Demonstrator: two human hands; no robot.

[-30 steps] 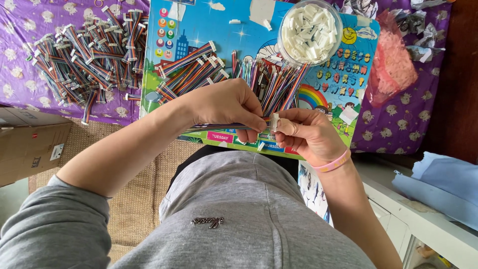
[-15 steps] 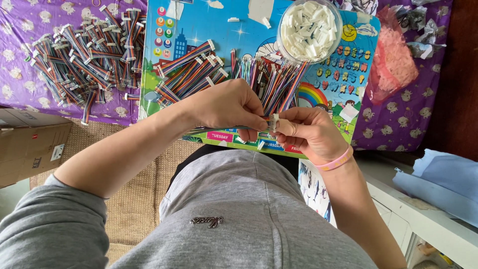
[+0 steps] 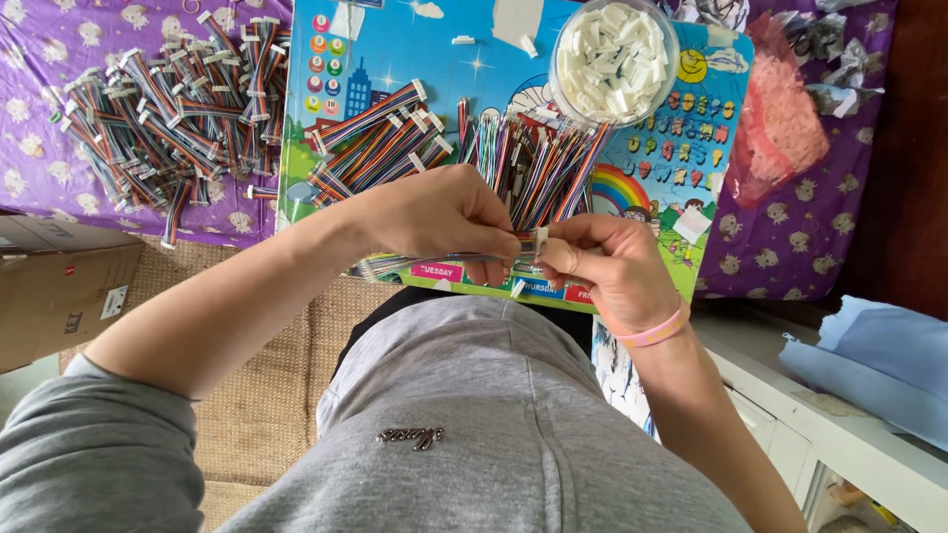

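On the far side lies a purple patterned cloth point(image 3: 59, 188), and on it rests a colourful picture board point(image 3: 425, 49), with a big heap of multicoloured ribbon cables point(image 3: 168, 118) to its left, a smaller group of loose cables point(image 3: 533, 163) on the board, and a round clear tub of white connectors point(image 3: 614, 59) at its far right. Near the body, the left hand point(image 3: 434, 212) has its fingers closed around one ribbon cable point(image 3: 434, 263), which lies across the near edge of the board. The right hand point(image 3: 612, 266) pinches the small white connector point(image 3: 540, 242) at the right end of this cable between thumb and fingers, touching the left hand's fingertips.
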